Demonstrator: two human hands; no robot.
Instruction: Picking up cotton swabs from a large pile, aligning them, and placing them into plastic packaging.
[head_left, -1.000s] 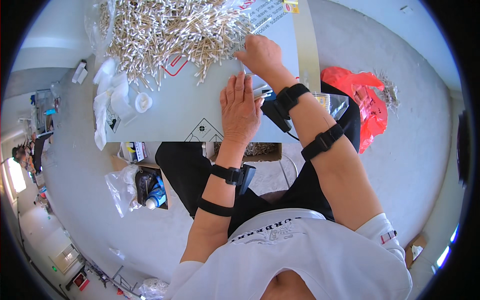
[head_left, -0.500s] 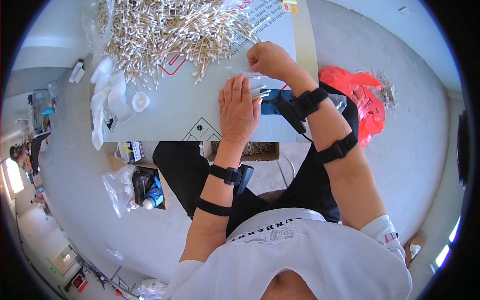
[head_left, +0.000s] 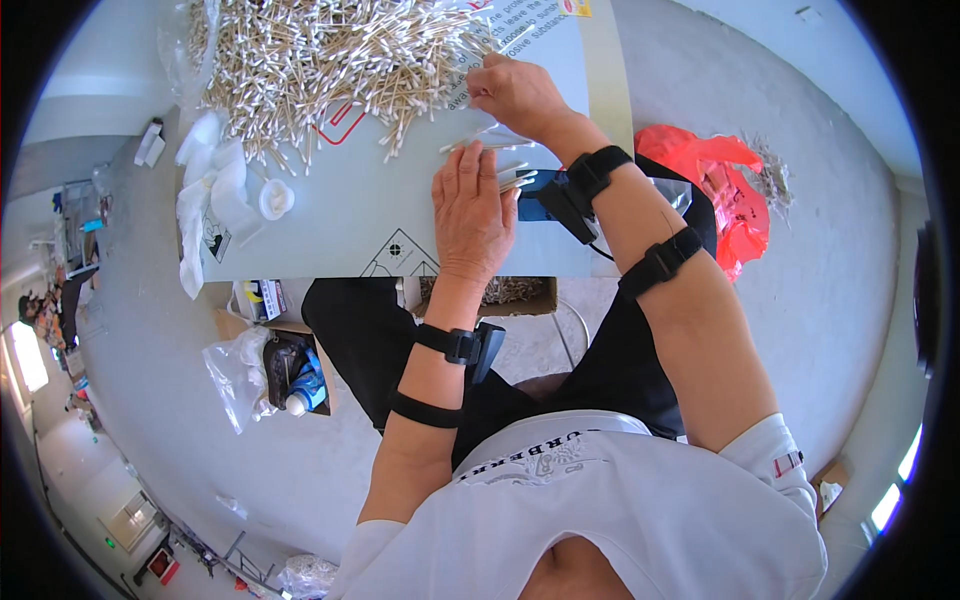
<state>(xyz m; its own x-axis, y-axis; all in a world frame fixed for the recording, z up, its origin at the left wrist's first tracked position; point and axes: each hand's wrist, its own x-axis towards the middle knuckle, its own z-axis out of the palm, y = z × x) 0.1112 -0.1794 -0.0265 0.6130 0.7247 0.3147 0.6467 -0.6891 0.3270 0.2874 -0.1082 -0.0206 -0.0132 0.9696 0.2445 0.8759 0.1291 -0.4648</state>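
A large heap of cotton swabs (head_left: 320, 60) with white tips and pale sticks covers the far part of the table. My left hand (head_left: 470, 220) lies palm down near the table's front edge, fingers stretched forward. A small bundle of swabs (head_left: 517, 178) sticks out to the right between its thumb and forefinger. Just beyond its fingertips, a few loose swabs (head_left: 505, 146) lie crosswise. My right hand (head_left: 520, 98) is closed, knuckles up, at the heap's right edge. Its fingertips point left and are hidden, so I cannot make out what they hold.
A small round white cup (head_left: 276, 199) and crumpled white wrapping (head_left: 215, 195) sit at the table's left. A dark blue flat piece (head_left: 540, 196) lies by the right forearm. Red plastic bags (head_left: 715, 190) are on the floor at right. Below the table is an open box (head_left: 510, 292).
My right hand has moved a little left and away from me, toward the heap. Loose swabs now show beyond my left fingertips. The left hand stays almost in place.
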